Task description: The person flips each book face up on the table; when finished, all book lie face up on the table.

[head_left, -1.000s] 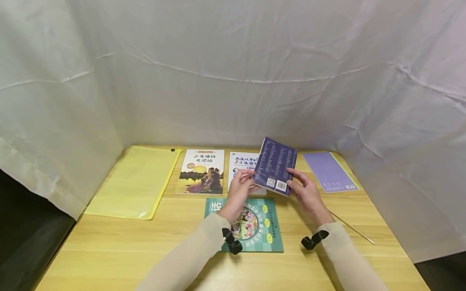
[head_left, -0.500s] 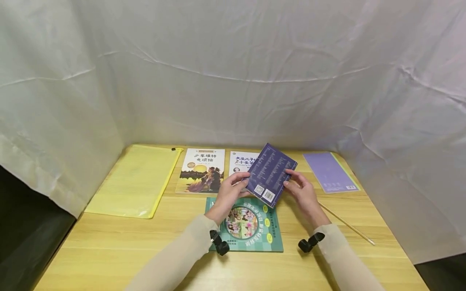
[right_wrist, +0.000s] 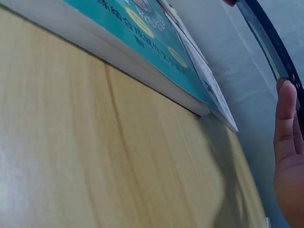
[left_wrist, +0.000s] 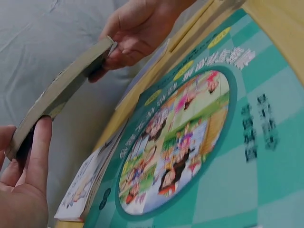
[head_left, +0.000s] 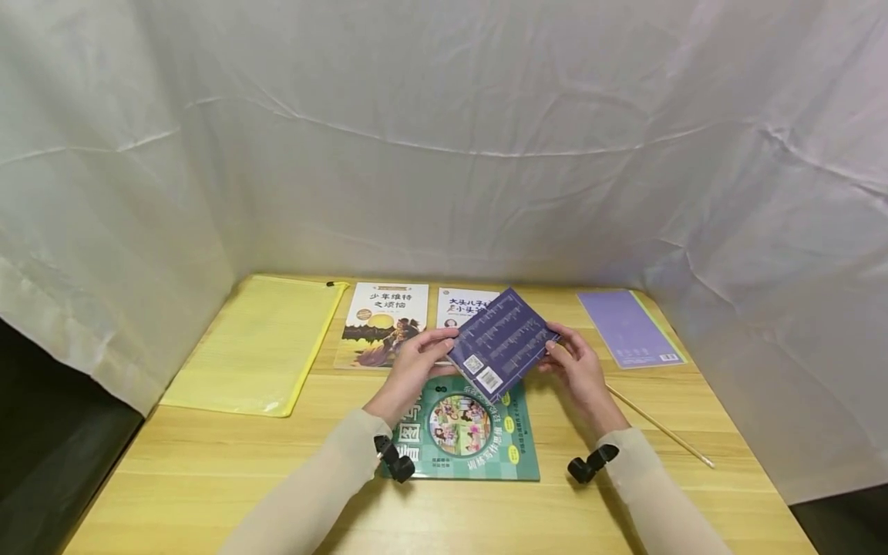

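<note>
A small dark blue book [head_left: 501, 343] with a QR code and a barcode on its cover is held up between both hands. My left hand [head_left: 418, 362] pinches its left corner, thumb on top and fingers beneath. At the opposite corner my right hand [head_left: 579, 374] grips it the same way. In the left wrist view the book's page edge [left_wrist: 61, 85] shows, raised off the table. Under it lies a green book [head_left: 461, 439] with a round picture. Behind, a white book [head_left: 454, 301] is partly covered by the blue one.
Further left lie a book with a sunset cover [head_left: 385, 327] and a yellow zip pouch [head_left: 253, 347]. To the right are a purple notebook [head_left: 627, 327] and a thin wooden stick [head_left: 662, 428]. White cloth [head_left: 444, 154] walls the table's back and sides.
Both hands have turned the blue book clockwise and brought it lower and to the left. The left hand has moved left, baring more of the green book.
</note>
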Motion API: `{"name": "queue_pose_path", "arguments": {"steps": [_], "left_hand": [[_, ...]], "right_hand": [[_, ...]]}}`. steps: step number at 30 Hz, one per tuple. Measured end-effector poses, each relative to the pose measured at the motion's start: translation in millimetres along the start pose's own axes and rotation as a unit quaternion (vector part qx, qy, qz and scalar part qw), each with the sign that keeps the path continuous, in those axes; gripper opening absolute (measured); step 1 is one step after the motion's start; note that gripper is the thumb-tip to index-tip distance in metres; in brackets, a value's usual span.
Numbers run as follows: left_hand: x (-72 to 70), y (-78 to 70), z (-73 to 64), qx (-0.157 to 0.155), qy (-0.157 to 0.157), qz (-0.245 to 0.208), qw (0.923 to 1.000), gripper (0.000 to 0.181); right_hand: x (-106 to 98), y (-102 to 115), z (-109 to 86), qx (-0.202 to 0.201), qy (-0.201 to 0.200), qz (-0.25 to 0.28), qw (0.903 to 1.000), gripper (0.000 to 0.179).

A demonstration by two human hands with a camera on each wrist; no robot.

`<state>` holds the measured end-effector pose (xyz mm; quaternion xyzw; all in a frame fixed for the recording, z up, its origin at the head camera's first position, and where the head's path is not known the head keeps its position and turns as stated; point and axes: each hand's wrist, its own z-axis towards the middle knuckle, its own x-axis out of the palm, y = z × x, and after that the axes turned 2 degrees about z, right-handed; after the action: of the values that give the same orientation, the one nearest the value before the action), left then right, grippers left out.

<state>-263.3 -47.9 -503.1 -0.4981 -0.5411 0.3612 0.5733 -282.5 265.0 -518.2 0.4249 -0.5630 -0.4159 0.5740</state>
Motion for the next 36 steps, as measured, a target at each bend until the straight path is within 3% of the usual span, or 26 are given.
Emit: {"name": "queue_pose_path", "arguments": {"steps": [4, 10, 22, 31, 36], "left_hand": [[-5.4, -1.8, -0.4, 0.001, -0.005, 0.002, 1.0, 0.032], [-13.9, -8.4, -2.2, -0.007, -0.006, 0.01, 0.9999, 0.036], [-20.9, -13.2, -5.1, 0.003, 0.0, -0.06, 0.9982, 0.044], [-18.0, -16.8, -4.7, 0.045, 0.005, -0.098, 0.9942, 0.043], [-16.0, -16.2, -4.5, 0.05, 0.003, -0.111, 0.9925, 0.043]], "right_hand": [[-1.1, -0.1, -1.1, 0.005, 0.0, 0.036, 0.9993, 0.039], [-4.8, 0.9, -4.1, 0.0, 0.031, 0.037, 0.9988, 0.049], [-2.8, -1.0, -6.6, 0.011, 0.068, 0.134, 0.9886, 0.043], [1.3, -1.2, -6.3, -0.025, 0.06, 0.076, 0.995, 0.056], [2.8, -3.8, -4.6, -0.044, 0.051, 0.032, 0.9972, 0.057]]}}
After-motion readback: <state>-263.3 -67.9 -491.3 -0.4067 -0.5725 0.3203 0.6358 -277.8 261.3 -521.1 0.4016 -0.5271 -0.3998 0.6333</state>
